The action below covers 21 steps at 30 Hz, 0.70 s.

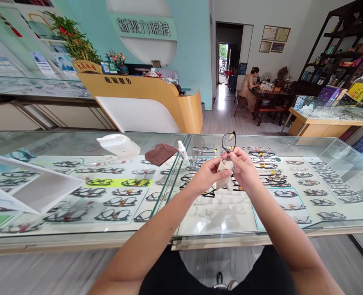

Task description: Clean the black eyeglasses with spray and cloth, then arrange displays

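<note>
Over the glass display case, my two hands meet around a pair of dark-framed eyeglasses (pixel 229 141). One lens stands up above my fingers; the other is mostly covered by a light beige cleaning cloth (pixel 224 185). My left hand (pixel 210 177) is closed, pinching the cloth over the covered lens. With closed fingers, my right hand (pixel 245 167) grips the frame from the right side. A small white spray bottle (pixel 182 150) stands on the glass left of my hands. Beside it lies a folded brown cloth (pixel 160 154).
Rows of eyeglasses (pixel 112 214) lie under the glass top (pixel 212 221). On the left are a white plastic holder (pixel 119 146) and a white open box (pixel 50 184). Behind stands a yellow-and-white counter (pixel 138 104). A person (pixel 249 88) sits at a table at the back right.
</note>
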### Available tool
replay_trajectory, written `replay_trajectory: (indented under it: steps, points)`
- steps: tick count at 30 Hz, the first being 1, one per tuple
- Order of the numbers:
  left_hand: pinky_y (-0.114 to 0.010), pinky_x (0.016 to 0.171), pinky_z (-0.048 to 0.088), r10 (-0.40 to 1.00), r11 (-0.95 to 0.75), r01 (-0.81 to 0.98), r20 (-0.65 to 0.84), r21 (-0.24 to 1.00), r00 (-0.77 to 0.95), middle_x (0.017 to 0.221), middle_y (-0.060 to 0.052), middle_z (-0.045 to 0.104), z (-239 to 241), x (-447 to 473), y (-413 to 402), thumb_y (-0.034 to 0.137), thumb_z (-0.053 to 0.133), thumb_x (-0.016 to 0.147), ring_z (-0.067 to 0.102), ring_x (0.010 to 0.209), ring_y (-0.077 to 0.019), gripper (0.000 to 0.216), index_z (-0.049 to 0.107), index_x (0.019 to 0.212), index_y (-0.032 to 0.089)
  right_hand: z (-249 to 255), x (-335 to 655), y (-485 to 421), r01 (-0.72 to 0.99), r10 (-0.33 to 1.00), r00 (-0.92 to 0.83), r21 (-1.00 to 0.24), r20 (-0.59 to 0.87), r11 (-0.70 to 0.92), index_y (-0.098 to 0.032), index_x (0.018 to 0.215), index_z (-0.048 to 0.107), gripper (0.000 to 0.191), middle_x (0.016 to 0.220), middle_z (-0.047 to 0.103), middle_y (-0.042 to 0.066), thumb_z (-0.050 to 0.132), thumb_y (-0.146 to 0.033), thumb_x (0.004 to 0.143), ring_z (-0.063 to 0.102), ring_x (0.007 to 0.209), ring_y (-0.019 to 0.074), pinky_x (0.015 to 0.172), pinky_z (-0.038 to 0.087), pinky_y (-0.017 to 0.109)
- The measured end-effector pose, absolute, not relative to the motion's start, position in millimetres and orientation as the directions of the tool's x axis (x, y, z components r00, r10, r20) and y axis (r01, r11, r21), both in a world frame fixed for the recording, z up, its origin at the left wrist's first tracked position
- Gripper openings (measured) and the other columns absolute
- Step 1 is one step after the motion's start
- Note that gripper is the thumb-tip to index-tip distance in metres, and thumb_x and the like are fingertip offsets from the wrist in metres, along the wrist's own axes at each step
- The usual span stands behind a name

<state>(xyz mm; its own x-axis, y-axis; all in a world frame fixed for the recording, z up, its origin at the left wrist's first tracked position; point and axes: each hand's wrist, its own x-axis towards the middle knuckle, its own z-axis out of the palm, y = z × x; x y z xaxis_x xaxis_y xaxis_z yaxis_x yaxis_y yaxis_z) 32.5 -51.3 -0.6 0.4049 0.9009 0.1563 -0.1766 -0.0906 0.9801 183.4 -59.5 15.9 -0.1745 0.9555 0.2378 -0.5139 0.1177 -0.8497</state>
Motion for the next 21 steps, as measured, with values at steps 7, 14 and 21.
replay_trajectory:
  steps: [7,14,21]
  points:
    - [-0.026,0.065,0.04,0.903,-0.118,-0.238,0.204,0.964,0.379,0.075,0.003,0.053,-3.6,38.1,-55.5,0.063,0.096,0.064,0.047,0.07,-0.0116,0.06,0.064,0.084,0.017,17.9,184.8,-59.9,-0.568,0.965,-0.123,-0.814,0.23,0.122,-0.025,0.081,0.06,0.05,0.084,0.072,-0.005,0.099,-0.053,0.068,0.06,0.071,0.0108,0.069,0.05,0.023]
    - [-0.026,0.059,0.035,0.891,-0.127,-0.186,0.194,0.974,0.41,0.065,0.003,0.052,-4.0,33.7,-56.0,0.07,0.089,0.071,0.046,0.06,-0.0111,0.06,0.06,0.073,0.017,17.8,182.1,-61.9,-0.572,0.963,-0.148,-0.814,0.224,0.101,-0.025,0.081,0.058,0.051,0.085,0.073,-0.004,0.099,-0.053,0.067,0.058,0.069,0.0111,0.065,0.048,0.023]
    - [-0.025,0.063,0.039,0.925,-0.085,-0.248,0.169,0.965,0.341,0.07,0.002,0.059,0.0,41.2,-61.3,0.058,0.1,0.055,0.049,0.066,-0.0115,0.057,0.069,0.076,0.015,13.5,177.4,-61.6,-0.578,0.958,-0.159,-0.809,0.238,0.105,-0.025,0.081,0.056,0.049,0.083,0.068,-0.003,0.096,-0.052,0.071,0.058,0.074,0.0135,0.07,0.05,0.026]
